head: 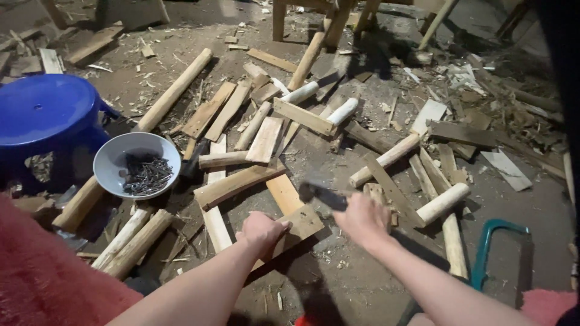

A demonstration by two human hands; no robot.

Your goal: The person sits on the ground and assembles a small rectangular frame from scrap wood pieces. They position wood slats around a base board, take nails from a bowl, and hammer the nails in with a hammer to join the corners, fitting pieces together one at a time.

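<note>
My left hand (261,232) presses down on a flat wooden slat (300,224) lying on the dirt floor, fingers curled over its near edge. My right hand (364,220) is closed around the handle of a hammer (322,194), whose dark head is blurred just above the slat's far end. The slat lies against a longer plank (238,184) and another board (284,193).
A white bowl (115,158) of dark nails sits at left beside a blue plastic stool (45,111). Round sticks (174,92), split boards and shavings litter the floor. A green-framed saw (488,247) lies at right. Wooden legs (279,21) stand at the back. Pink cloth (42,271) lower left.
</note>
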